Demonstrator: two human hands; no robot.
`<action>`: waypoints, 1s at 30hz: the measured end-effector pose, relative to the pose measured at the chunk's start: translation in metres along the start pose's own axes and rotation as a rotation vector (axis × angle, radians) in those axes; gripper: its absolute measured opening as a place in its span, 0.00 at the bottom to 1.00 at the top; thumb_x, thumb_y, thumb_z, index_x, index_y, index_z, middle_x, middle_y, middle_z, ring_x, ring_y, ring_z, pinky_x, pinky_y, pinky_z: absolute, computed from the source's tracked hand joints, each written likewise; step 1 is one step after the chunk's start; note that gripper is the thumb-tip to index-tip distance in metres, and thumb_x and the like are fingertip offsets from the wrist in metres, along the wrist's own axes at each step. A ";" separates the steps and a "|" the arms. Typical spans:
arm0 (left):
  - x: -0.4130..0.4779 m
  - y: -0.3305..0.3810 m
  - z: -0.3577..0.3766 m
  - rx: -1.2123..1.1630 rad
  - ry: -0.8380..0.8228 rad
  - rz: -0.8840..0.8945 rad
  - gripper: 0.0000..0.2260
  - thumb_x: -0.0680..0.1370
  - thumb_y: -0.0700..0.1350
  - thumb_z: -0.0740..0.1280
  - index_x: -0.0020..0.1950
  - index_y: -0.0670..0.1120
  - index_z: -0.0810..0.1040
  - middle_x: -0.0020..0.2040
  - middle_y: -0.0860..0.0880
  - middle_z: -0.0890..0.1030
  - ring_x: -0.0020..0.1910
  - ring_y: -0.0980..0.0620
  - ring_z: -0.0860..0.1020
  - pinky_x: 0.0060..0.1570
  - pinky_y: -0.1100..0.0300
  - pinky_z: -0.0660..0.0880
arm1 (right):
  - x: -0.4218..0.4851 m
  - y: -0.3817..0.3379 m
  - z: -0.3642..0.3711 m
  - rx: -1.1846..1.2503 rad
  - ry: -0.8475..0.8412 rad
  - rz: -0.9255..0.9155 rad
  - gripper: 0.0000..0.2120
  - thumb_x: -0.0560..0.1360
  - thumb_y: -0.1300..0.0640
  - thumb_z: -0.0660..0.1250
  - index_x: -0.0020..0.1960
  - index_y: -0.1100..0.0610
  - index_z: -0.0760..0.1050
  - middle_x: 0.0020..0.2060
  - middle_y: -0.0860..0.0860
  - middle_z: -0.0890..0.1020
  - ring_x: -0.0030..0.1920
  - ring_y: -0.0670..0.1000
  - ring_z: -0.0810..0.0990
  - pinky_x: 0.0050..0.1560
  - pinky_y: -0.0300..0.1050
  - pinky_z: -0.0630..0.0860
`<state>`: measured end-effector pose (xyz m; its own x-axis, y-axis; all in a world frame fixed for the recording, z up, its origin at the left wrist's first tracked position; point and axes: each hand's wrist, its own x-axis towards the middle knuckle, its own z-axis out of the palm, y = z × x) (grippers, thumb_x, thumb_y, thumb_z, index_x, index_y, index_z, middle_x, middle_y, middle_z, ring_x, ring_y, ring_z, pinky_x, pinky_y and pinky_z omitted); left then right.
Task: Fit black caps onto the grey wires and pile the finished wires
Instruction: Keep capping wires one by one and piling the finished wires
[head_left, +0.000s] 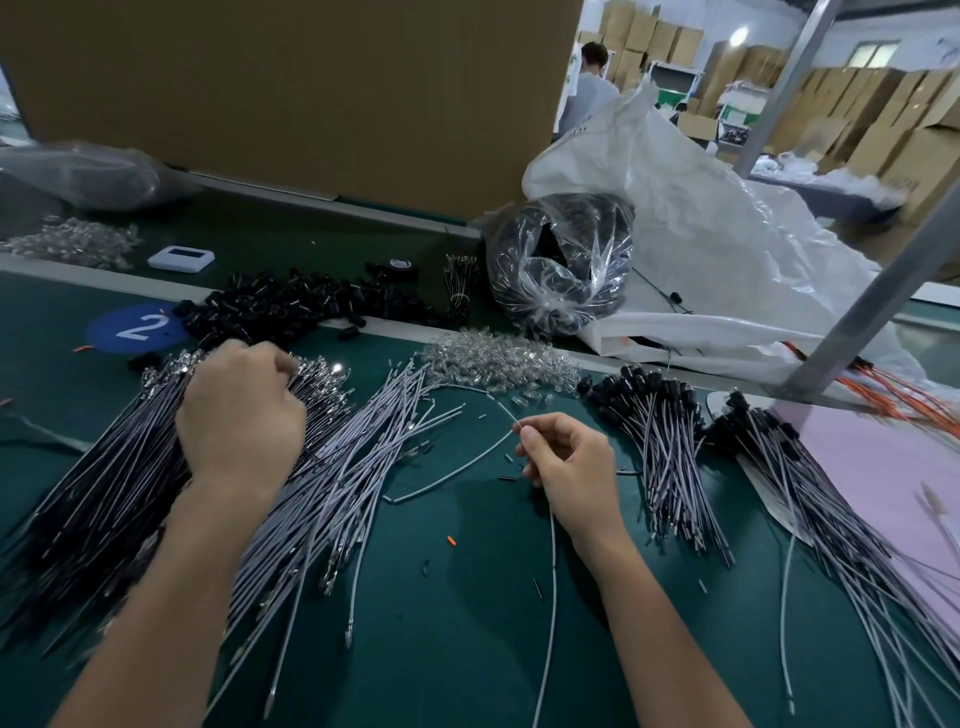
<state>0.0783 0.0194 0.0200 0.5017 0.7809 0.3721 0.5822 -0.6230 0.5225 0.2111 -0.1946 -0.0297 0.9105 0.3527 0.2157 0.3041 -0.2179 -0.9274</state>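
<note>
Head view | left hand (239, 415) curled on wire pile (119, 478) — grip hidden | right hand (567, 462) pinches grey wire (554, 571) | black caps (301, 306) behind

White device (181, 258) lying well ahead of the left hand (239, 410), blue disc marked 2 (136, 327) lying ahead-left of it, clear plastic pieces (498, 358) lying heaped ahead of the right hand (566, 452), white sack (701, 249) slumping beyond them, pink sheet (883, 467) lying well right of that hand.
</note>
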 end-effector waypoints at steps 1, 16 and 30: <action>-0.002 0.006 -0.003 -0.040 0.035 0.048 0.09 0.78 0.34 0.66 0.54 0.41 0.82 0.53 0.39 0.79 0.43 0.44 0.73 0.38 0.53 0.68 | 0.000 -0.001 0.000 0.019 0.010 0.004 0.06 0.78 0.63 0.67 0.45 0.55 0.82 0.32 0.50 0.83 0.29 0.45 0.78 0.31 0.37 0.73; -0.107 0.084 0.039 -0.354 -0.191 0.671 0.11 0.72 0.31 0.67 0.46 0.45 0.81 0.45 0.50 0.83 0.45 0.48 0.81 0.37 0.52 0.78 | 0.004 -0.012 -0.007 0.590 -0.181 0.324 0.08 0.81 0.61 0.61 0.44 0.58 0.75 0.37 0.56 0.86 0.33 0.48 0.82 0.29 0.37 0.75; -0.076 0.095 0.026 -1.467 -0.288 -0.140 0.03 0.79 0.36 0.66 0.49 0.41 0.79 0.42 0.48 0.86 0.33 0.54 0.82 0.29 0.65 0.75 | -0.005 -0.013 -0.006 0.513 -0.388 -0.059 0.06 0.78 0.58 0.64 0.50 0.61 0.75 0.38 0.54 0.82 0.40 0.51 0.81 0.49 0.43 0.77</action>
<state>0.1120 -0.1005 0.0215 0.7048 0.6842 0.1872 -0.4183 0.1878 0.8887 0.2044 -0.1996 -0.0172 0.6997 0.6752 0.2336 0.0908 0.2403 -0.9664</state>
